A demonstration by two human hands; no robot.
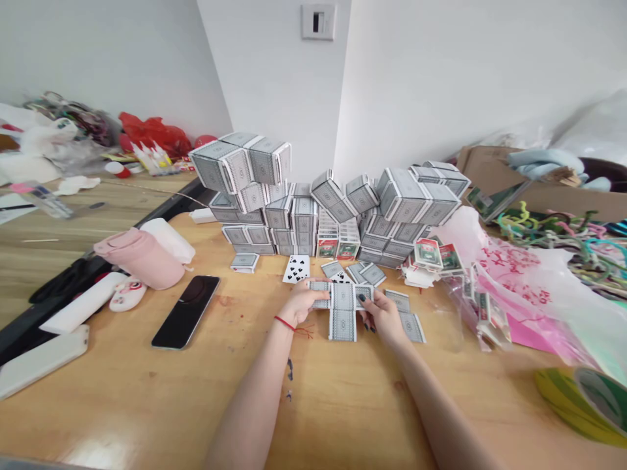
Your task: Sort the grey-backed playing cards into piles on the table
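Both hands grip a T-shaped piece of grey-backed playing cards (343,297) just above the table. My left hand (302,303), with a red string at the wrist, pinches its left arm. On the right arm, the fingers of my right hand (385,316) are closed, dark nails showing. Loose cards (412,326) lie beside my right hand. Behind the piece are a face-up spade card (296,268) and more scattered cards (366,273). Farther back stand stacked blocks covered in cards (304,222), with red card boxes (337,247) in the middle.
A black phone (186,312) and a pink pouch-like item (142,256) lie to the left. Opened card boxes (427,254), a pink-and-clear plastic bag (509,274) and a yellow tape roll (582,401) are on the right. A cardboard box (509,176) stands behind them.
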